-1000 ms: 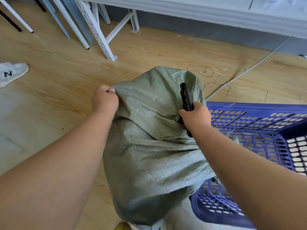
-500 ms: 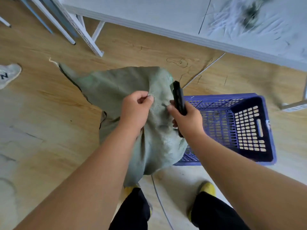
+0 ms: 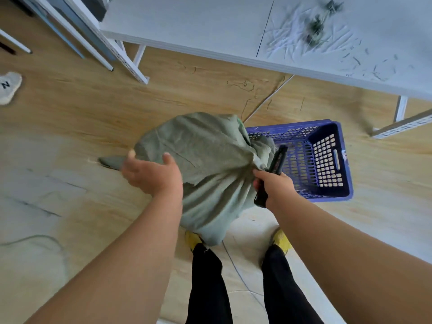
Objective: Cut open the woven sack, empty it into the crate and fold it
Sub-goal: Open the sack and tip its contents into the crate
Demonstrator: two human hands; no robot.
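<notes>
The green woven sack (image 3: 210, 164) hangs crumpled in front of me, above the floor and over the left rim of the blue plastic crate (image 3: 327, 160). My right hand (image 3: 273, 185) grips a bunch of the sack's cloth together with a black utility knife (image 3: 277, 163), whose end points up toward the crate. My left hand (image 3: 149, 174) is spread, fingers apart, at the sack's left side, and holds nothing. What lies inside the crate is partly hidden by the sack.
A white table (image 3: 257, 31) with scattered cut scraps (image 3: 311, 36) stands behind the crate, its legs (image 3: 401, 108) on the wooden floor. A white shoe (image 3: 8, 87) lies far left. A thin cable (image 3: 264, 101) runs across the floor. My feet in yellow shoes (image 3: 280, 239) stand below the sack.
My left hand let go of the sack cloth and opened at its left side. The sack has swung toward the crate; my right hand keeps hold of the knife and the cloth.
</notes>
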